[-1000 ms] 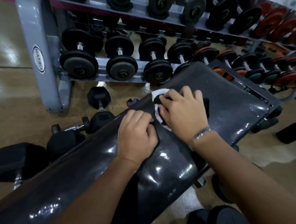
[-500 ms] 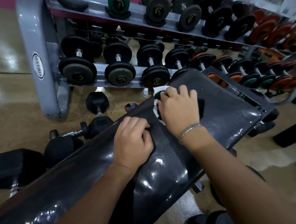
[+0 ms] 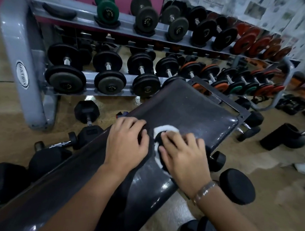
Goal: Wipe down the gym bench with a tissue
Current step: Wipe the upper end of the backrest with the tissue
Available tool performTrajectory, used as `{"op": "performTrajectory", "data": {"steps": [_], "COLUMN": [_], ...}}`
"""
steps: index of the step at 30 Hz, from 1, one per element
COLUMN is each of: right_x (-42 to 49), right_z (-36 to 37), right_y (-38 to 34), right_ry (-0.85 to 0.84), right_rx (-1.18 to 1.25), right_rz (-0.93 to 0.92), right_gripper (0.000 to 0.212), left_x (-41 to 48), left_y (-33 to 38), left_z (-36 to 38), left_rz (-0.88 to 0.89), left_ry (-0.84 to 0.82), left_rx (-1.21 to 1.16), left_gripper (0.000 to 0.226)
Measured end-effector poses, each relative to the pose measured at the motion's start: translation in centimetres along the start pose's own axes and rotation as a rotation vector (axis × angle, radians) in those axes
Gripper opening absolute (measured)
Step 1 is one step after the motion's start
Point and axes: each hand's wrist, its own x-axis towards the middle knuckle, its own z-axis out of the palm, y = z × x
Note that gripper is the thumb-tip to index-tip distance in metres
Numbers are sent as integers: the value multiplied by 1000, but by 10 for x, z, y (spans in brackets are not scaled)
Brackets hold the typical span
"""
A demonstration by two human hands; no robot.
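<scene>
The black padded gym bench (image 3: 198, 107) runs from lower left up to the middle of the view, its surface shiny. On the pad lies the tissue (image 3: 167, 129), which looks like a dark cloth with a white ring on it. My right hand (image 3: 183, 156) presses flat on it, covering most of the ring. My left hand (image 3: 126, 144) rests beside it at the bench's left edge, fingers curled on the cloth's left part. A bracelet sits on my right wrist.
A grey dumbbell rack (image 3: 23, 57) with two loaded tiers stands just beyond the bench. Hex dumbbells (image 3: 86, 111) lie on the floor at left. Round dumbbells (image 3: 236, 186) and a black cylinder (image 3: 282, 139) lie at right.
My right hand has slid the cloth from the bench's left edge toward the middle of the pad. My left hand shifted forward along the edge. The view has lifted.
</scene>
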Motion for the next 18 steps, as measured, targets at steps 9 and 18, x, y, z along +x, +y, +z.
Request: {"op": "performTrajectory", "data": {"steps": [9,18], "right_x": [-14,0], "right_z": [-3,-2], "right_y": [28,54], "right_ry": [40,43], "right_rx": [-57,-43], "right_rz": [139,234], "right_gripper": [38,34], "left_x": [3,26], "left_y": [10,36], "left_z": [13,23], "left_rz": [105,49], "left_ry": [-164,-37], "left_rx": [-48,-52], "left_gripper": [43,28]}}
